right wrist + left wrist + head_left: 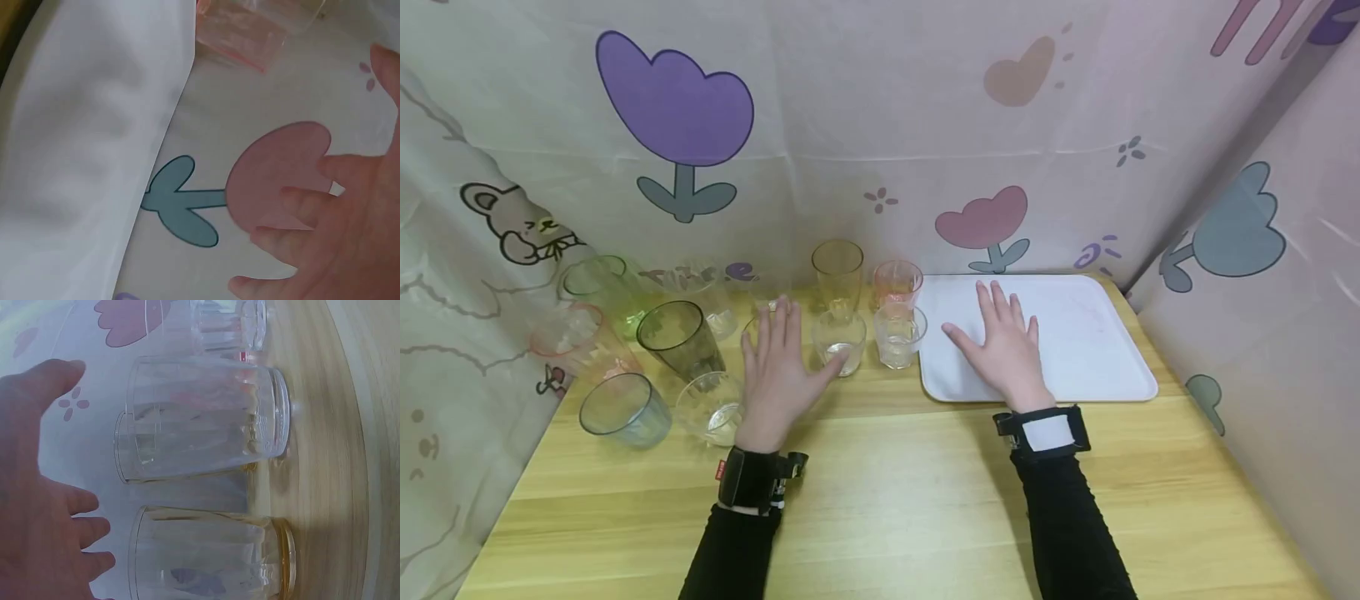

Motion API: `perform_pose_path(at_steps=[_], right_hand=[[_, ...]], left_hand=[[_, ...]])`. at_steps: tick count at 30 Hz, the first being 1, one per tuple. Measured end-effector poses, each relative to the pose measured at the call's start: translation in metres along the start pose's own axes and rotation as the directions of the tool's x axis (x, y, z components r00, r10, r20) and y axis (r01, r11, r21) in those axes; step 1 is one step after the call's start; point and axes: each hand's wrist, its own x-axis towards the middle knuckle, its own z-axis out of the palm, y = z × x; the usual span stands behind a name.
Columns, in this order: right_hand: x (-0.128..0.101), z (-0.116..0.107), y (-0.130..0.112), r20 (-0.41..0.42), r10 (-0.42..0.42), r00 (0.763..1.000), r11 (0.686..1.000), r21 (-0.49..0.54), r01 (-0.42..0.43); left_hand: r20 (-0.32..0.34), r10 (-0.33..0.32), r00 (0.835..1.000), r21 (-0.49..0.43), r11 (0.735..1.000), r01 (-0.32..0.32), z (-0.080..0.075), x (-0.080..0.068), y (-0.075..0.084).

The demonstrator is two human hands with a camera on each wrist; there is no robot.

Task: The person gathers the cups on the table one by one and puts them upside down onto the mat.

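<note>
My left hand [778, 371] is held with straight fingers and spread thumb over the row of glasses, gripping nothing. By its thumb stands a clear glass [840, 348]; the left wrist view shows that clear glass [200, 419] apart from the hand, beside an amber-tinted glass [206, 556]. Behind stands a taller amber glass [837, 271]. My right hand [1006, 350] hovers over the white tray [1097, 333], fingers spread and holding nothing. Left of the tray stand a pink glass [898, 280] and a clear faceted glass [898, 340].
Several more glasses crowd the left: a dark grey one [679, 340], a blue one [628, 412], a clear one [715, 412], a green one [602, 287] and a pink one [580, 340]. A printed curtain [865, 100] hangs behind the wooden table [887, 508].
</note>
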Motion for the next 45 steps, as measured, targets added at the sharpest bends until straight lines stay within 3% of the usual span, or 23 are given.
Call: perform_pose_path(at_steps=[6,11,17,21,24,30,36,45], right_hand=[[0.0,-0.013,0.022,-0.112,0.064,0.992,0.995,0.085,-0.055],[-0.005,-0.027,0.052,-0.149,0.178,0.973,0.981,0.109,-0.163],[-0.016,-0.039,0.088,-0.002,0.331,0.944,0.941,0.082,-0.329],[-0.023,-0.041,0.105,0.104,0.357,0.928,0.93,0.05,-0.364],[-0.025,-0.04,0.113,0.196,0.331,0.923,0.938,0.043,-0.345],[-0.021,-0.034,0.113,0.368,0.162,0.915,0.976,0.077,-0.204],[-0.015,-0.024,0.099,0.451,0.038,0.892,0.985,0.135,-0.11],[-0.01,-0.009,0.076,0.522,-0.043,0.852,0.984,0.167,-0.053]], left_hand=[[-0.083,0.052,0.995,-0.053,0.997,-0.056,0.003,0.002,0.001],[-0.123,0.078,0.989,-0.095,0.991,-0.09,0.007,0.003,0.004],[-0.138,0.09,0.986,-0.16,0.981,-0.112,0.011,0.003,0.008],[-0.167,0.079,0.983,-0.254,0.96,-0.12,0.016,0.002,0.01],[-0.178,0.057,0.982,-0.318,0.941,-0.112,0.021,0.002,0.012],[-0.174,0.026,0.984,-0.36,0.929,-0.089,0.03,0.003,0.015],[-0.168,-0.003,0.986,-0.392,0.918,-0.064,0.035,0.001,0.017],[-0.106,-0.05,0.993,-0.451,0.893,-0.003,0.043,0.0,0.016]])
